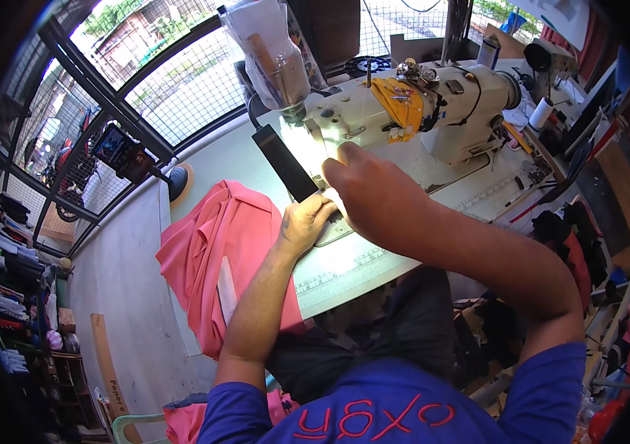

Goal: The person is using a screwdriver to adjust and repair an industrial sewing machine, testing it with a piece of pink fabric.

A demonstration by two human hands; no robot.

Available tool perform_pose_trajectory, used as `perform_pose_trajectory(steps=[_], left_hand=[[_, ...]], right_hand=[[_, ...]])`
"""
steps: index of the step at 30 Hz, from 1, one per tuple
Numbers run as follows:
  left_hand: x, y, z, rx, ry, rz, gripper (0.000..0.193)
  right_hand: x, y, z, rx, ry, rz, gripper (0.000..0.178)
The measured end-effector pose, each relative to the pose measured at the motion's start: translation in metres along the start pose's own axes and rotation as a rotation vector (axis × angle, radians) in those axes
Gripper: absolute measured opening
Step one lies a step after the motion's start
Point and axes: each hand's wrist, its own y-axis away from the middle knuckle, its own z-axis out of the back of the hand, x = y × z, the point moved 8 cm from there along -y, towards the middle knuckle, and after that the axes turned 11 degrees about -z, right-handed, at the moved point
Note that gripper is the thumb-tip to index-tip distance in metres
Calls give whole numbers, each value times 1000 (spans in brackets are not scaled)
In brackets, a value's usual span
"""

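Holding my right hand (370,189) curled beside my left hand (304,224), I cannot tell what the fingers grasp; pink cloth (215,237) lies leftward on the tabletop (315,300), the sewing machine (441,107) beyond, a clear plastic bag (278,70) beside it, contents indistinct.

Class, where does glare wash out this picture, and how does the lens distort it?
Head view: white glare washes out detail at the near end of the sewing machine, beside the right hand; the window frame bends; the corners fall black.
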Motion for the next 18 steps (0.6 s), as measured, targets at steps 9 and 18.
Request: perform_pose_trajectory(steps=[9, 18], left_hand=[[0, 1, -1, -2, -30, -26, 7], [-6, -2, -1, 18, -24, -46, 7]], right_hand=[[-2, -3, -1, 8, 116, -56, 24], [-4, -7, 2, 40, 146, -26, 21]])
